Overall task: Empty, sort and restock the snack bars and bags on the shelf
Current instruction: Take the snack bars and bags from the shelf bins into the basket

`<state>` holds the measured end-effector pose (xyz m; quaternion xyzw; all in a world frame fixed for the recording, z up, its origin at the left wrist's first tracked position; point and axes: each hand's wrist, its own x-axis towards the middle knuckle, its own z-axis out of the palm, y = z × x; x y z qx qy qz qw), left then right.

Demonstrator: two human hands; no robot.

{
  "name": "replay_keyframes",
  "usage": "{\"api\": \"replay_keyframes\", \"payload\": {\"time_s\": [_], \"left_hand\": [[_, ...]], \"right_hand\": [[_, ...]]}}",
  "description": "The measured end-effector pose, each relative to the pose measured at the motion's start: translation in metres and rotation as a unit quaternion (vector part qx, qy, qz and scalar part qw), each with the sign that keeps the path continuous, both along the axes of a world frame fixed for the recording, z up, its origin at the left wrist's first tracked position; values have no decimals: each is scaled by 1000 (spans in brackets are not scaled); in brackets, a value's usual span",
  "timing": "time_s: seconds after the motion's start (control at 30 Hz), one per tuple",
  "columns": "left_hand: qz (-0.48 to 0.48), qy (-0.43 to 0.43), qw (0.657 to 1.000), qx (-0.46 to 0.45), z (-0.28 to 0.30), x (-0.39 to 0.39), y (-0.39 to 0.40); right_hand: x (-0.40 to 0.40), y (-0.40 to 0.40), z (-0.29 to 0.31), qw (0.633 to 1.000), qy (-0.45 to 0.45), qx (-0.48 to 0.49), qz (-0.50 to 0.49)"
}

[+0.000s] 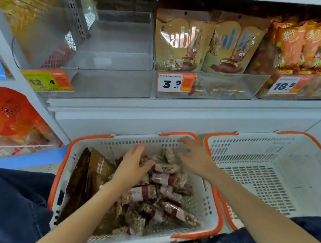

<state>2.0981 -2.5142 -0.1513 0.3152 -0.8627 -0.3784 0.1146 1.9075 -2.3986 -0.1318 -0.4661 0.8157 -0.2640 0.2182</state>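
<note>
A shop shelf (176,111) faces the person, its left bin (110,60) emptied, bags (203,44) standing beside it. Below, one basket (214,206) holds the pulled bars (160,192) for sorting; a second basket (310,157) waits bare. Left hand (133,168) rests on the bars, fingers spread; right hand (193,156) hovers, fingers apart, holding nothing.

Price tags (174,82) (orange-edged), denim knees (4,200)

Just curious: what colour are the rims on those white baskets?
Orange. Both baskets, the full one and the one beside it, show it clearly in the head view.
</note>
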Motion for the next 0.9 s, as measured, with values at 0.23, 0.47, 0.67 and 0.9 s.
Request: {"api": "replay_keyframes", "payload": {"time_s": [0.23, 0.47, 0.67, 0.9], "left_hand": [[-13, 208, 939, -273, 155, -82, -55], [-157, -72, 940, -295, 237, -203, -101], [-233, -330, 907, -119, 224, -239, -125], [-207, -258, 944, -2, 224, -237, -144]], "right_hand": [[-61, -37, 164, 891, 141, -395, -173], [-185, -63, 207, 978, 171, -3, -120], [-230, -86, 183, 943, 119, 309, 39], [-242, -100, 174, 909, 26, 411, 70]]}}
